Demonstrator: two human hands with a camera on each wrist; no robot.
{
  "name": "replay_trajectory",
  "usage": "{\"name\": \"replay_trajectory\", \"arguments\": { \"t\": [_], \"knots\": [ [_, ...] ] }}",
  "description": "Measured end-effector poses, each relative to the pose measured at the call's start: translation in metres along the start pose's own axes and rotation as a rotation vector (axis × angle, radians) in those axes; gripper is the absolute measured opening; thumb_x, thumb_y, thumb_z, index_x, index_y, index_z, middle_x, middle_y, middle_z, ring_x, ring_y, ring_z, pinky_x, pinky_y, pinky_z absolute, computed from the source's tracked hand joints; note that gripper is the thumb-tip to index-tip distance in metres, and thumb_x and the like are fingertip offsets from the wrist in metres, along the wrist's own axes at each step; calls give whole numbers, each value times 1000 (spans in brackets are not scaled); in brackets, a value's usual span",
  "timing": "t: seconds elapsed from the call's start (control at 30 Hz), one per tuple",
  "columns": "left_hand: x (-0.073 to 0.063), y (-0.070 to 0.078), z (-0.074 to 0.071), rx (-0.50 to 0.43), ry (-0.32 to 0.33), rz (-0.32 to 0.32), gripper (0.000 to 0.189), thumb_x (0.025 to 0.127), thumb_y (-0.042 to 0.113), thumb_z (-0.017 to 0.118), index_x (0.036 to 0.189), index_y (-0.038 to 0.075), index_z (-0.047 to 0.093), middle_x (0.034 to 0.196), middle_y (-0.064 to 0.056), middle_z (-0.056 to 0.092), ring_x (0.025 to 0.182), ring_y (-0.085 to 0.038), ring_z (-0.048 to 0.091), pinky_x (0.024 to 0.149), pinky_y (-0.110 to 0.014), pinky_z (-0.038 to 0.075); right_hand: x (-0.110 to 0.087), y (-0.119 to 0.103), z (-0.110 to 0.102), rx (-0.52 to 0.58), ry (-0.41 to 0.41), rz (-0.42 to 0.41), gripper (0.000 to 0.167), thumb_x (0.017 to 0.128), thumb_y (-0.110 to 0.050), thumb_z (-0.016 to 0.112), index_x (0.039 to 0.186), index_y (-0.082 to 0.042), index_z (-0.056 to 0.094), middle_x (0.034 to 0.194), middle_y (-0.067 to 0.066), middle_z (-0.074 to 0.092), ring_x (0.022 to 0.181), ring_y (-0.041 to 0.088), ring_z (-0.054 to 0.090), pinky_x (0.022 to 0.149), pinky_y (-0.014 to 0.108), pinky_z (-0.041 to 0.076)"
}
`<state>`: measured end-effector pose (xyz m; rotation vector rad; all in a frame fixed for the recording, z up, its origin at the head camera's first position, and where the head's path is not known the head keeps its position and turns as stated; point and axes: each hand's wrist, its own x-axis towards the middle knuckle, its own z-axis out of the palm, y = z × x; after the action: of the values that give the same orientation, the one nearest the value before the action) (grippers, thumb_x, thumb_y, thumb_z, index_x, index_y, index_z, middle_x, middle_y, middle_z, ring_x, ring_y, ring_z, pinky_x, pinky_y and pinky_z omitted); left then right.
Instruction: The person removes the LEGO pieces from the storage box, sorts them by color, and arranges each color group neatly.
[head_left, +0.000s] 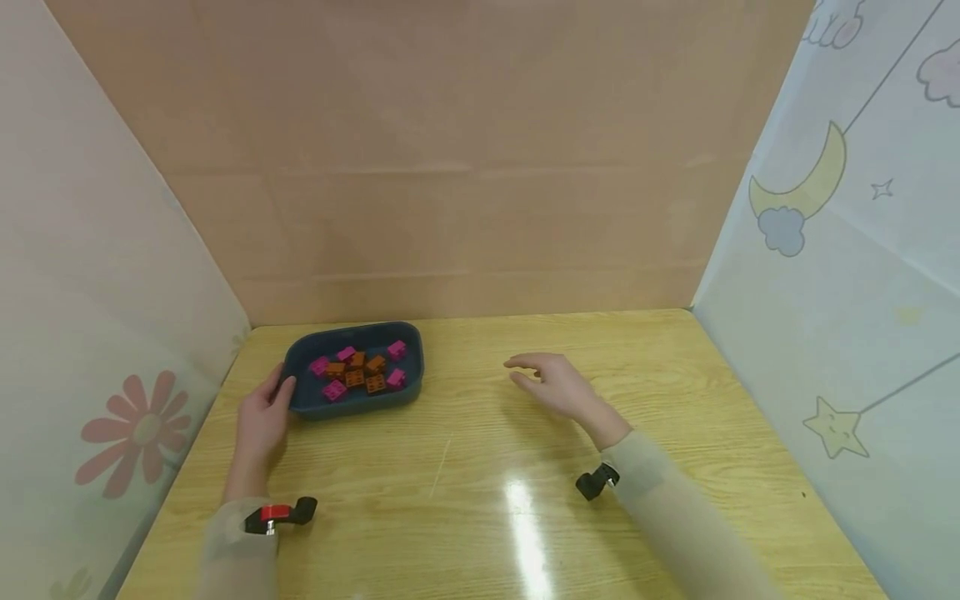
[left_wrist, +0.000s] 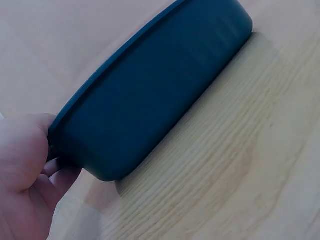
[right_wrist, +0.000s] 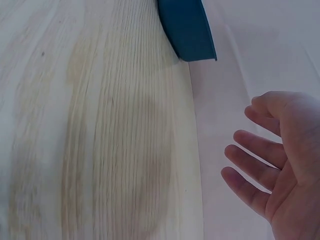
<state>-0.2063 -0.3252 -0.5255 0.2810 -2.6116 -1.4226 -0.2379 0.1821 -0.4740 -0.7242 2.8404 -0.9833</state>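
A dark blue rounded plastic tray (head_left: pixel 360 410) stands on the wooden table toward the back left. Inside lie several pink toy bricks (head_left: pixel 333 390) and several orange toy bricks (head_left: pixel 354 378), loosely mixed. My left hand (head_left: pixel 262 417) grips the tray's left end, thumb at the rim and fingers low against the outer wall, as the left wrist view shows with the hand (left_wrist: pixel 30 175). To the right of the tray, well apart from it, my right hand (head_left: pixel 555 385) hovers over the table with relaxed, slightly bent fingers (right_wrist: pixel 252 165) and nothing in them.
The light wooden table (head_left: pixel 465 500) reaches back to a plain pinkish-beige wall covering (head_left: pixel 480 167). A white panel with a red flower (head_left: pixel 146 429) borders the left side, and another with a moon (head_left: pixel 817 183) and star borders the right.
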Motion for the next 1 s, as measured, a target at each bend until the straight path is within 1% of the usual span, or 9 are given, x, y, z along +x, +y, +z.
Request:
{"name": "replay_trajectory", "arguments": {
  "t": [0.07, 0.2, 0.33, 0.47, 0.63, 0.8, 0.9, 1.0],
  "knots": [
    [1, 0, 0, -8, -5, 7, 69, 114, 49, 45, 168, 8, 33, 169, -21, 34, 156, -45, 31, 125, -61, 28, 3, -5, 2, -2, -6, -2, 39, 111, -32, 61, 144, -14, 69, 149, 8, 64, 135, 31, 62, 107, 50, 54],
    [0, 0, -2, -28, -14, -2, 69, 114, 51, 45, 169, 10, 31, 170, -19, 33, 157, -45, 29, 125, -61, 27, 12, -16, 7, -5, 10, -20, 41, 111, -31, 62, 147, -13, 67, 147, 6, 66, 130, 29, 65, 104, 47, 57],
    [-2, 0, -5, -33, -20, -11, 72, 113, 55, 44, 170, 13, 30, 171, -18, 32, 157, -45, 28, 125, -61, 26, 21, -29, 12, 32, 33, -35, 42, 109, -29, 65, 147, -11, 67, 144, 6, 68, 126, 27, 67, 101, 46, 58],
    [-3, -1, -7, -34, -20, -16, 73, 113, 56, 44, 170, 13, 30, 171, -18, 31, 157, -45, 28, 125, -62, 26, 32, -42, 17, 70, 46, -52, 39, 107, -26, 68, 142, -10, 71, 140, 6, 71, 122, 26, 70, 99, 43, 59],
    [-2, -1, -6, -31, -6, 6, 72, 113, 54, 45, 168, 11, 33, 169, -19, 34, 156, -45, 30, 125, -61, 27, 42, -53, 24, 116, 56, -68, 34, 105, -21, 71, 135, -8, 75, 132, 7, 74, 115, 27, 72, 96, 40, 61],
    [-1, 1, -4, -52, -13, 0, 70, 113, 53, 46, 169, 13, 33, 170, -17, 33, 157, -43, 28, 126, -61, 25, 57, -68, 31, 121, 71, -67, 30, 101, -22, 77, 127, -9, 79, 124, 5, 77, 107, 20, 73, 92, 36, 61],
    [0, 1, -4, -54, -8, 2, 71, 113, 54, 47, 169, 12, 33, 170, -17, 34, 157, -43, 29, 126, -61, 26, 71, -78, 36, 123, 51, -84, 32, 99, -22, 79, 127, -8, 79, 122, 5, 78, 106, 20, 72, 92, 37, 61],
    [0, 0, -3, -49, -6, 5, 71, 113, 53, 47, 168, 10, 34, 170, -17, 34, 157, -43, 29, 126, -61, 26, 85, -87, 42, 118, -3, -122, 35, 98, -23, 80, 128, -6, 78, 123, 5, 78, 108, 21, 72, 93, 37, 61]
  ]
}}
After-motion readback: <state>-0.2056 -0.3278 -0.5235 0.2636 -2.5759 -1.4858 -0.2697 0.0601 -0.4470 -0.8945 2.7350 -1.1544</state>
